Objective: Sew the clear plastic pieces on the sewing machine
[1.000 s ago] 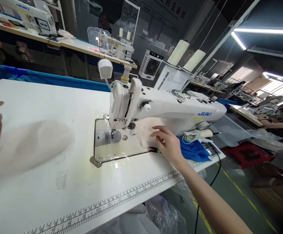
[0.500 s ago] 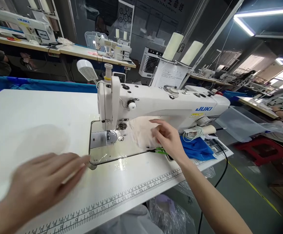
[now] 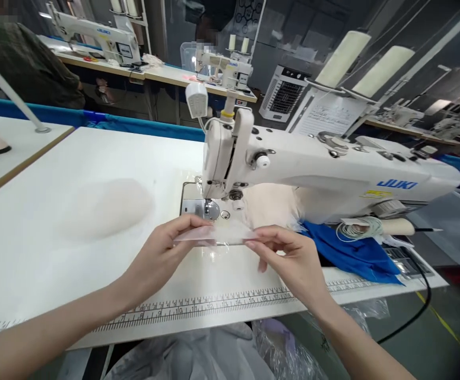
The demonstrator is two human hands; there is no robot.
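Note:
Between my hands stretches a thin, sheer, pale pinkish piece of fabric [image 3: 230, 232], just in front of the needle plate [image 3: 212, 210] of a white sewing machine [image 3: 293, 163]. My left hand [image 3: 160, 253] pinches its left end between thumb and fingers. At the other end, my right hand [image 3: 289, 256] grips the edge with thumb and fingertips. A pile of pale peach fabric [image 3: 273, 205] lies under the machine's arm, behind my right hand. Blue cloth [image 3: 348, 253] is to the right of that hand.
A measuring scale [image 3: 198, 307] runs along the table's front edge. Coiled pale cord [image 3: 358, 228] and a thread cone [image 3: 398, 227] lie at the right. Two thread cones [image 3: 344, 58] stand behind the machine. A person's sleeve [image 3: 27, 68] shows at the far left.
My right hand has come away from the fabric pile, and my left hand has moved right from the table. Both now hold a sheer piece in front of the needle. The view has shifted left.

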